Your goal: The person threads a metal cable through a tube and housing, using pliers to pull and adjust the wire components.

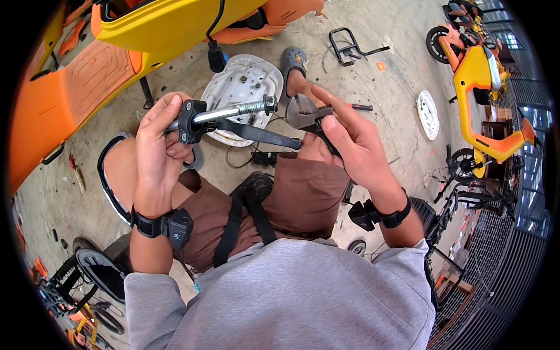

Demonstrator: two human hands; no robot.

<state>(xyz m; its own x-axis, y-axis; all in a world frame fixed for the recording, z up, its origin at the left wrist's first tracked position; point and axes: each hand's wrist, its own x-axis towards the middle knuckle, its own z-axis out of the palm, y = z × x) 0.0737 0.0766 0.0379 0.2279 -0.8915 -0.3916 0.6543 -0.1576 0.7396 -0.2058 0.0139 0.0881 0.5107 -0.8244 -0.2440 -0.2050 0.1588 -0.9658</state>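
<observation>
My left hand (156, 137) is closed round the near end of a lever assembly. A black clamp block (191, 122) with two screws sits at its fingers. From the block runs a shiny long bolt (224, 112), threaded toward its tip, with a flanged nut (270, 104) on the end. Beneath the bolt stretches a black lever (259, 135) with a rounded tip. My right hand (354, 140) grips an adjustable wrench (303, 115) by its dark handle. Its jaws face the nut, a small gap away.
On the floor beyond my hands lies a white plastic tray (221, 87) with small hardware. A yellow-orange scooter body (105, 81) stands close at left; another scooter (475, 99) stands at right. A black metal frame (350, 46), a second white tray (427, 115) and a screwdriver (76, 172) lie around.
</observation>
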